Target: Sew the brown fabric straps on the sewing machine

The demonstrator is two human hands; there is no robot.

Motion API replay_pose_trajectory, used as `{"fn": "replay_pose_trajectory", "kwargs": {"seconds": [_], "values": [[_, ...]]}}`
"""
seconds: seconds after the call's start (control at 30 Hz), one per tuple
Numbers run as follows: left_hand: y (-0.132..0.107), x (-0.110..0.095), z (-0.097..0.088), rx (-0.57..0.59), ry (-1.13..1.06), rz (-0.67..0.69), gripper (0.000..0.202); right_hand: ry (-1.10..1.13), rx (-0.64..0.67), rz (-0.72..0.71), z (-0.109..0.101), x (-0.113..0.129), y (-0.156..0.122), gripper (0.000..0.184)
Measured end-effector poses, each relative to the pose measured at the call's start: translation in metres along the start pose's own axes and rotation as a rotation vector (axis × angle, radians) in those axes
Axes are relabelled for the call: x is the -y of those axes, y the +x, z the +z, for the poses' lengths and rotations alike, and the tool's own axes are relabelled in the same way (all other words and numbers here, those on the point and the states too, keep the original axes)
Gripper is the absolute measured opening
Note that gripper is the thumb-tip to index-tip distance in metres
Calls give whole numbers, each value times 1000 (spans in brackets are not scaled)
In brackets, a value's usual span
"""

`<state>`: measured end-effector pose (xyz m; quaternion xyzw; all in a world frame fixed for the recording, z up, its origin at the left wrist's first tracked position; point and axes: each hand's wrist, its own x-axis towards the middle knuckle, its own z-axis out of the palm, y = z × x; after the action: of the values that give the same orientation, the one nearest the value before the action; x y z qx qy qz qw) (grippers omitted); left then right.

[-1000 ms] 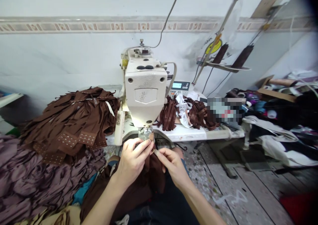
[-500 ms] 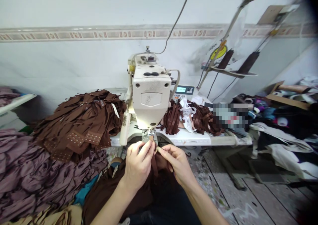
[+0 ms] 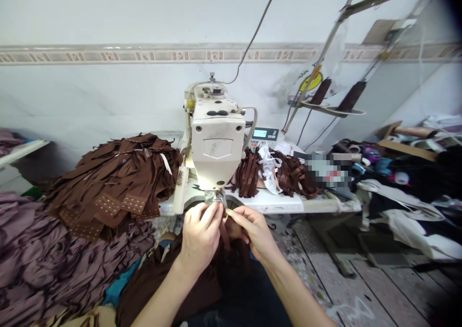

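A cream sewing machine [image 3: 216,144] stands on a white table [image 3: 274,203], its presser foot [image 3: 215,198] lit from above. My left hand [image 3: 200,235] and my right hand [image 3: 252,231] both pinch a brown fabric piece [image 3: 225,233] just under the foot, fingertips nearly touching each other. The brown piece hangs down from my fingers over my lap. Both hands are closed on it.
A tall heap of brown garment pieces with hook strips [image 3: 115,182] lies left of the machine, over mauve fabric [image 3: 43,264]. Brown straps and white tape [image 3: 274,173] lie to its right. Two thread cones [image 3: 337,96] stand on a rack. Cluttered cloth [image 3: 407,192] fills the right side.
My hands have lifted slightly with the brown piece, closer to the presser foot. The view has shifted a little, so the machine sits lower in the frame.
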<state>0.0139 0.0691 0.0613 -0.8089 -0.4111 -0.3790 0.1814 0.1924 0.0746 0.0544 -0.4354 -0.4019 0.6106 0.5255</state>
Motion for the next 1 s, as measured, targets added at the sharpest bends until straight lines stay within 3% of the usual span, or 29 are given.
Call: {"fn": "replay_pose_trajectory", "kwargs": {"seconds": [0.17, 0.37, 0.43, 0.57, 0.67, 0.77, 0.9, 1.0], "values": [[-15, -4, -1, -18, -170, -143, 51, -21, -12, -15, -11, -22, -1, 49], [-31, 2, -17, 3, -353, -525, 45, -119, -264, -193, -12, -27, -18, 47], [-27, 9, -25, 91, -452, -675, 43, -129, -208, -202, -5, -29, -26, 53], [-10, 19, -33, 255, -685, -876, 35, -90, 61, -76, 17, -33, -36, 56], [0, 20, -27, 284, -839, -932, 38, -5, 135, -3, 29, -36, -36, 59], [1, 18, -19, 273, -952, -946, 42, 5, 37, -49, 30, -34, -34, 62], [-7, 9, -18, 234, -996, -936, 40, -162, -126, -260, 16, -13, -34, 41], [-18, -4, -26, 215, -946, -899, 22, -414, -145, -509, -1, 16, -34, 26]]}}
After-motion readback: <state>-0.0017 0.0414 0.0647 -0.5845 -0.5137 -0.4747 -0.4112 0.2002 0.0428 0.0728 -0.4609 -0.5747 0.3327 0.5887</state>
